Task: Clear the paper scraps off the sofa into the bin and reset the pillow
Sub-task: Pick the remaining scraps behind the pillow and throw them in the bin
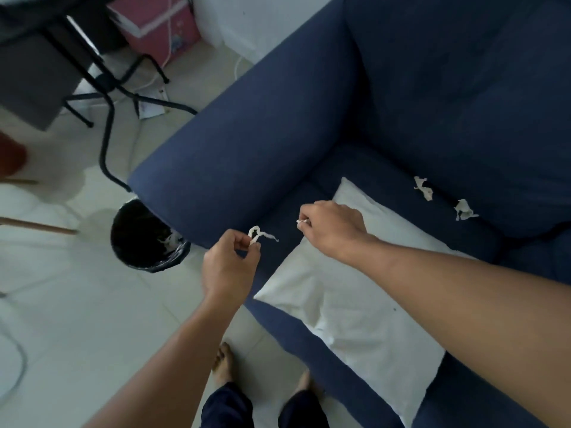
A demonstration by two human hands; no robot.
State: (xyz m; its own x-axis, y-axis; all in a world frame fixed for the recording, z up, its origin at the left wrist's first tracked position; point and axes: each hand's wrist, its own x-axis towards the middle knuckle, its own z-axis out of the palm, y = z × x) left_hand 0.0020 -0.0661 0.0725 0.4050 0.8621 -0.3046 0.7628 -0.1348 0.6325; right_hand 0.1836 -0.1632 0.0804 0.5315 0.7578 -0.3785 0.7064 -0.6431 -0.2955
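The head view looks down on 1 dark blue sofa (309, 125), and everything else is placed from it. 1 white pillow (355, 304) lies flat on its seat, reaching from near the armrest to the seat's front edge. 2 crumpled paper scraps lie loose on the seat behind the pillow, close to the backrest: 1 scrap (423, 188) nearer the armrest and 1 second scrap (463, 210) just beside it, neither touching the pillow. 2 more pieces are in the person's hands. The left hand (228, 267), held in front of the sofa's armrest, pinches a twisted white strip (259, 236) between thumb and curled fingertips. The right hand (330, 230), over the pillow's near corner beside the armrest, has its fingers curled tight on a small white scrap (301, 222) that barely shows. 1 black bin (148, 239) with a liner stands on the tiled floor against the outer side of the armrest, with white paper inside. No writing can be read anywhere.
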